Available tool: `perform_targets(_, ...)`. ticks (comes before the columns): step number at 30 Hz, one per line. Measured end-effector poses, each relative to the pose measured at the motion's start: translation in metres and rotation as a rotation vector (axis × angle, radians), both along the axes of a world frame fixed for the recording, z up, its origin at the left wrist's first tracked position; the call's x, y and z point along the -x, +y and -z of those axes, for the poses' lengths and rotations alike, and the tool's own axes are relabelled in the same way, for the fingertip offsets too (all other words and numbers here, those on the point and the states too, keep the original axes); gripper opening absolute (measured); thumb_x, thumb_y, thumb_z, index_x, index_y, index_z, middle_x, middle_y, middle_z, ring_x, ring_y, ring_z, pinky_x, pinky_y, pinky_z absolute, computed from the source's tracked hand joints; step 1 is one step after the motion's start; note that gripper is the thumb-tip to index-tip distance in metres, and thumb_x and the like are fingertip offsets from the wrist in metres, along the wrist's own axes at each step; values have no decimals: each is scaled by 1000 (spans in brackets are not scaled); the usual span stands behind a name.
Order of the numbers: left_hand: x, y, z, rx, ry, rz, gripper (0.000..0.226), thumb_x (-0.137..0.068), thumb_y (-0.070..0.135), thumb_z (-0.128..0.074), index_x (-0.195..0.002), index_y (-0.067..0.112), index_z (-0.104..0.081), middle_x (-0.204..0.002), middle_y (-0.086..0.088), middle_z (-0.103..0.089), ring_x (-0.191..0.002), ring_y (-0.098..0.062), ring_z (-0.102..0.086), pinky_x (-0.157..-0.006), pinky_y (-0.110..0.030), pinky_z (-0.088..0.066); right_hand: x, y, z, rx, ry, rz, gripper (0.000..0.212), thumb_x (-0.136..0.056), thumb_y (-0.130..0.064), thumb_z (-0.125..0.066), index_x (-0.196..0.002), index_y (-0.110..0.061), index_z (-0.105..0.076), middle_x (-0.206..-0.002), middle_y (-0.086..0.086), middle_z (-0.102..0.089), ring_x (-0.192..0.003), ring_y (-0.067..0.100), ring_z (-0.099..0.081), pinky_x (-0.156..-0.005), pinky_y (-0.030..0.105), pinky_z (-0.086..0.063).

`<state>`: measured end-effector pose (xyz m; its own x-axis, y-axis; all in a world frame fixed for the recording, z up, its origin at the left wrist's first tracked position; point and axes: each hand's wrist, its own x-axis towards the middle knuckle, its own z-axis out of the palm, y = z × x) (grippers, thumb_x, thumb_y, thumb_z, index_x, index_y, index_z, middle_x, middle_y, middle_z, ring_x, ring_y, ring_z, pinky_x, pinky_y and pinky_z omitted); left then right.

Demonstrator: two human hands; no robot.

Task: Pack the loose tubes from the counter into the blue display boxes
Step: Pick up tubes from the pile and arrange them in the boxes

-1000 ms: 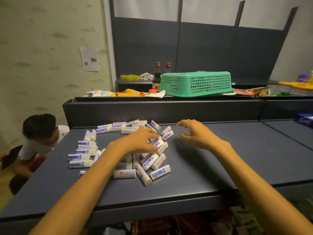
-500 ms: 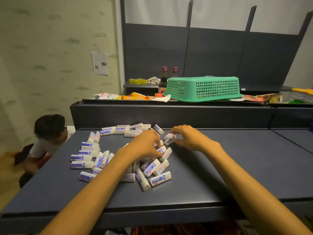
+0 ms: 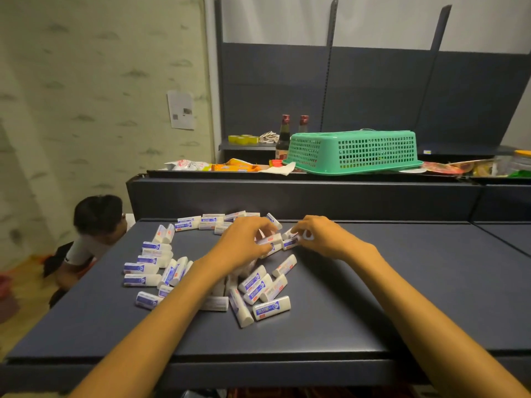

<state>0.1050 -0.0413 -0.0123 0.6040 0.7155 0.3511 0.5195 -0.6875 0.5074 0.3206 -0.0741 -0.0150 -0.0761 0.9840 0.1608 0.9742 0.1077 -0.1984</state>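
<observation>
Both grips, left hand & right hand, pinch tubes on counter.

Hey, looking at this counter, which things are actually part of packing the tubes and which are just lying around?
Part of the job:
- loose tubes scattered on the counter
- left hand and right hand, both gripping tubes
- No blue display box is in view.

Just lying about:
- upturned green basket
- two dark bottles
- snack packets
- yellow tape rolls
- paper on the wall
</observation>
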Motion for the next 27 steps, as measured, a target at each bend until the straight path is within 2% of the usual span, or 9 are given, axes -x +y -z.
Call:
perform_targets(2, 4, 0, -5, -6, -38, 7, 32, -78, 12, -76, -107, 23, -70, -94, 9, -62, -81, -3, -57, -76, -20, -50, -1, 2, 3, 21, -16, -7, 26, -92, -24, -62, -117, -22, -67, -110, 0, -55, -98, 19, -54, -77, 26, -42)
perform_targets(5, 11, 0, -9, 22, -81, 4, 30, -75, 15, -80, -101, 27, -70, -99, 8, -64, -88, -7, -58, -77, -22, -50, -4, 2, 7, 40, -7, -4, 23, -91, -27, -64, -113, -24, -67, -112, -2, -57, -96, 16, -54, -79, 29, -46)
perform_targets(7, 14, 0, -10, 52, -111, -20, 28, -74, 17, -81, -93, 31, -67, -93, 14, -63, -85, -5, -58, -71, -19, -47, -6, 2, 8, 49, 16, 4, 20, -90, -27, -65, -111, -25, -65, -112, -1, -63, -95, 15, -57, -83, 33, -52)
perform_targets(10, 17, 0, -10, 90, -188, -36, 26, -72, 16, -83, -91, 23, -65, -86, 15, -65, -76, -5, -63, -64, -15, -47, -7, -3, 6, 65, 48, 10, 21, -92, -27, -64, -113, -23, -61, -113, 0, -64, -94, 15, -59, -83, 32, -53)
perform_targets(14, 20, 1, -10, 114, -243, -44, 34, -70, 17, -84, -94, 21, -60, -91, 10, -66, -77, -5, -68, -68, -16, -54, -7, -10, 3, -4, 210, 5, 19, -93, -24, -63, -112, -23, -60, -106, -2, -63, -86, 11, -60, -73, 21, -50)
perform_targets(18, 23, 0, -10, 107, -251, -20, 30, -73, 18, -82, -96, 29, -67, -105, 8, -66, -92, -12, -65, -76, -19, -53, -5, -18, -1, -82, 316, 10, 19, -93, -21, -63, -111, -25, -64, -85, -6, -60, -69, 7, -55, -59, 12, -41)
perform_targets(21, 24, 2, -8, 104, -262, -7, 25, -75, 16, -80, -96, 27, -72, -113, 8, -64, -99, -11, -61, -80, -17, -49, -4, -22, -5, -126, 374, 24, 20, -90, -17, -65, -109, -24, -66, -85, -4, -59, -69, 8, -52, -60, 12, -43)
perform_targets(24, 25, 2, -7, 30, -252, 8, 24, -75, 19, -81, -97, 26, -74, -106, 5, -70, -90, -9, -67, -83, -28, -57, -4, -25, -7, -152, 443, 42, 19, -86, -16, -70, -103, -25, -66, -84, -6, -61, -70, 7, -53, -59, 10, -42)
perform_targets(27, 28, 2, -5, -43, -232, 22, 24, -76, 19, -80, -99, 22, -74, -100, 4, -72, -84, -6, -67, -81, -23, -56, -3, -27, -8, -167, 544, 41, 16, -84, -16, -72, -97, -24, -67, -89, -5, -68, -77, 7, -62, -67, 13, -46)
